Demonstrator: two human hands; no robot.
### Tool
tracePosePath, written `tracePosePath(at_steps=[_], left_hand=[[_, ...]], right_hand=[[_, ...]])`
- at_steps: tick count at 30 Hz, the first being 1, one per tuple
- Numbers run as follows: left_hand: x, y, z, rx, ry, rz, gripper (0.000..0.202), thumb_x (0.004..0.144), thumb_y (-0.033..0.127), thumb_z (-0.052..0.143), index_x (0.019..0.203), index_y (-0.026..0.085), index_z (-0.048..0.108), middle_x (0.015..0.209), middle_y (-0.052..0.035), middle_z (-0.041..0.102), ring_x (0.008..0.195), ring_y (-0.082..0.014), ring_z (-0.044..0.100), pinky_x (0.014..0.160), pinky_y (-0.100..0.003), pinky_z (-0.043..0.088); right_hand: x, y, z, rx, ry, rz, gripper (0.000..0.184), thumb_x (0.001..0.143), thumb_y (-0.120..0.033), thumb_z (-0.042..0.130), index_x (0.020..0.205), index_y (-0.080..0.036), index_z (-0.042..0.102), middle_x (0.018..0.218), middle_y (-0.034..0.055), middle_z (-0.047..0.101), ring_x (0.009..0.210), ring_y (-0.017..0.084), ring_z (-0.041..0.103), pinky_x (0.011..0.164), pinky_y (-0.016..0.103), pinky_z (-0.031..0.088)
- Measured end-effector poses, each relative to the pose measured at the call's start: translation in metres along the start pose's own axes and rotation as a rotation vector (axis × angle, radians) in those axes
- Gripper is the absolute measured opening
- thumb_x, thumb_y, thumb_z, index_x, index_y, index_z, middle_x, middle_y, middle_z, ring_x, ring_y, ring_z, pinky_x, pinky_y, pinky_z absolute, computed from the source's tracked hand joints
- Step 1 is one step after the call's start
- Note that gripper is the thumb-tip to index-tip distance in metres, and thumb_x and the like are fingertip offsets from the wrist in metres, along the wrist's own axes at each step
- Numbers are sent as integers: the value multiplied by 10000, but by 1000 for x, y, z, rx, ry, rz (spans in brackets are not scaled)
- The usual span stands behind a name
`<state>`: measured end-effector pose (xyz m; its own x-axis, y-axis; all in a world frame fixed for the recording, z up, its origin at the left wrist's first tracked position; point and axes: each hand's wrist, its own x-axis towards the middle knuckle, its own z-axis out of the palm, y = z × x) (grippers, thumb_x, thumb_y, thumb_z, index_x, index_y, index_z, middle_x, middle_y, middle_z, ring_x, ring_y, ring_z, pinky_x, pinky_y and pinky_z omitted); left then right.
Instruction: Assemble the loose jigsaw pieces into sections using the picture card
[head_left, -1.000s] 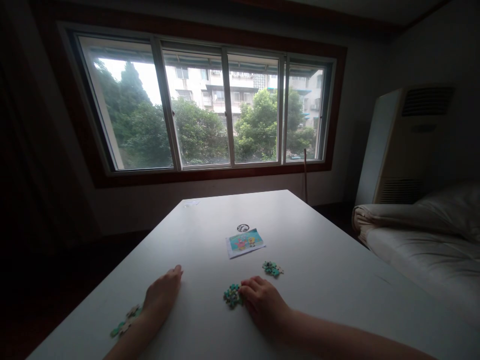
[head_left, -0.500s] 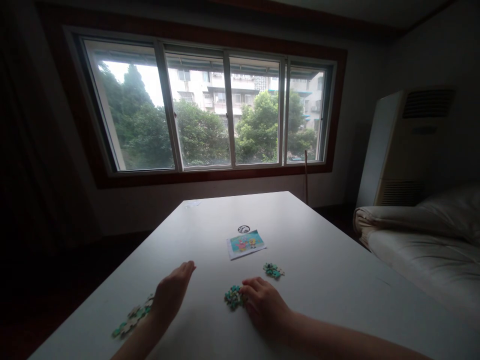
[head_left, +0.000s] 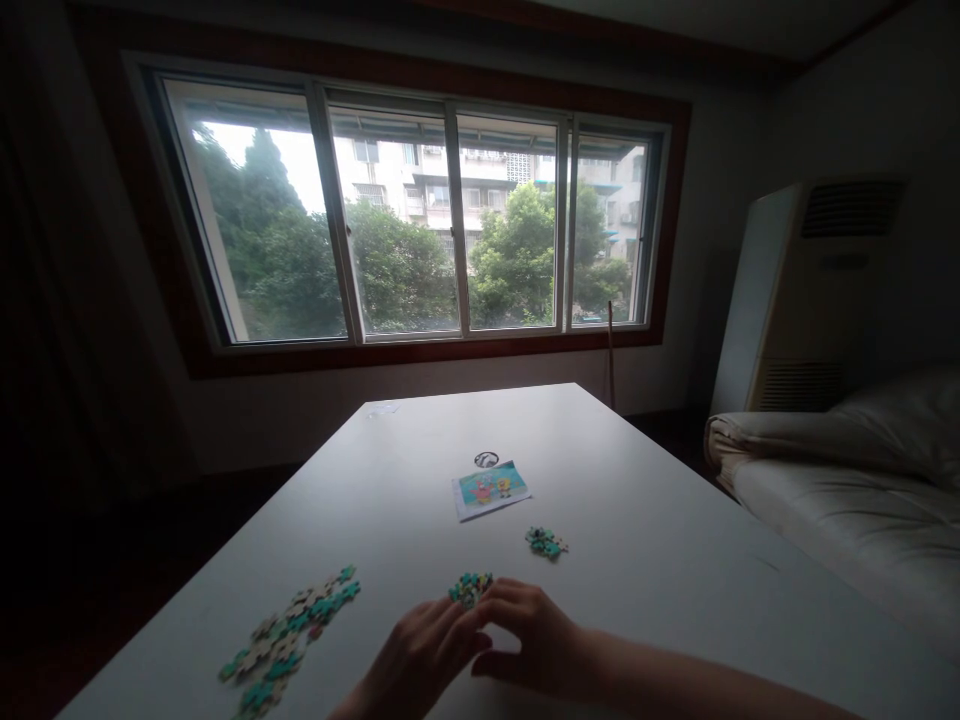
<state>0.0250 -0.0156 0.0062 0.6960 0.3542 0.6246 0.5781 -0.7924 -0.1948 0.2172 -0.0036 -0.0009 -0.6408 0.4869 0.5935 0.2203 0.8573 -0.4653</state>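
Observation:
My left hand [head_left: 431, 645] is at the near side of a heap of small jigsaw puzzle pieces [head_left: 470, 588], fingers bent and pressed together. Its fingertips meet my right hand, which hides whether a piece is in them. My right hand [head_left: 534, 635] curves over the heap's near right edge, thumb apart from the fingers and a gap between them; I see no piece held there. To the left lies a long spread of puzzle pieces [head_left: 289, 635], green and pale beige. A smaller cluster of pieces [head_left: 547, 542] sits beyond my right hand.
Farther up the white table [head_left: 420, 450] lies a picture sheet [head_left: 491, 490] with cartoon figures, and a round dark-rimmed item [head_left: 487, 459] behind it. A clear, thin scrap [head_left: 382, 409] is at the far left corner. A pale sofa [head_left: 832, 500] stands to the right.
My left hand has moved right and nearer, from above the left spread to beside my right hand, uncovering more pieces there. My right hand has shifted slightly, its thumb now showing apart.

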Motion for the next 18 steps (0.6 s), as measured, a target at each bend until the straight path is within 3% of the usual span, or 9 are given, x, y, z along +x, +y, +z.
tracePosePath(at_steps=[5, 7, 12, 18], left_hand=[[2, 6, -2, -111, 14, 33, 135, 969, 242, 324, 972, 223, 457, 625, 27, 623, 519, -120, 579, 488, -226, 428], [2, 7, 0, -134, 20, 54, 139, 968, 274, 338, 1004, 209, 456, 628, 22, 625, 514, -117, 572, 486, -221, 431], [2, 5, 3, -172, 61, 129, 139, 958, 252, 361, 962, 168, 472, 625, 6, 607, 501, -116, 551, 470, -213, 433], [2, 2, 3, -200, 48, 91, 155, 912, 105, 359, 940, 165, 498, 679, -17, 612, 575, -129, 570, 537, -223, 485]], right_hand=[[-3, 4, 8, -61, -3, -64, 297, 945, -414, 377, 898, -208, 585, 798, 39, 637, 776, 149, 581, 749, 242, 450], [-4, 8, 12, -86, 20, -92, 346, 953, -418, 353, 794, -200, 569, 729, 34, 627, 718, 144, 575, 701, 235, 452], [-3, 12, 18, -50, 136, -152, 367, 868, -456, 496, 609, -199, 454, 583, 4, 550, 567, 124, 512, 569, 218, 423], [-1, 8, 12, 106, 283, -11, 96, 670, -140, 545, 636, -193, 473, 619, -14, 528, 550, 107, 490, 522, 196, 388]])
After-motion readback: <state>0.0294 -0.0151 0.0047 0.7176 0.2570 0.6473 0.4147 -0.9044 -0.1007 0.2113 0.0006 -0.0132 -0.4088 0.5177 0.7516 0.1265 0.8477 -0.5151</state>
